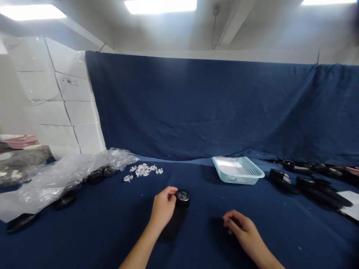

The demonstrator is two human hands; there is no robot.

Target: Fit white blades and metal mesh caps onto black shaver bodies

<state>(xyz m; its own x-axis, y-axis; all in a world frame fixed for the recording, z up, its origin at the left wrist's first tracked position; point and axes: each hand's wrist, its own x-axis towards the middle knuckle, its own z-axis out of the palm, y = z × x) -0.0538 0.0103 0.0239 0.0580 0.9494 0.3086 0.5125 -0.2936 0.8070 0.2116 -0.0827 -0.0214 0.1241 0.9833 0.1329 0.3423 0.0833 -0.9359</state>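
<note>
1. The left hand (164, 206) has its thumb and fingers drawn in narrow on a black round-topped part (183, 197), gripping it at its left side.
2. That part is near the middle of the blue tablecloth (120, 220), nearer the person than the basket. Whether its underside touches the cloth cannot be told.
3. Its glossy circular face points up, tipped a little towards the person. The axis through this face runs close to upright; the visible portion is squat and round, without a clear long axis.
4. A dark patch stretches from it towards the person, slanting slightly left. Whether this is shadow or more of the part cannot be told.
5. The right hand (242, 226) is well apart from the part, low over the cloth, fingers loosely curled and thumb close to the index finger. Whether the tips meet around something small cannot be told.
6. Beyond the left hand, to its left, small white plastic pieces (144, 170) lie in a loose cluster.
7. Beyond the right hand stands a pale-blue perforated basket (237, 178), its longer side running roughly left to right.
8. Black long-bodied items (316, 190) lie at the far right.
</note>
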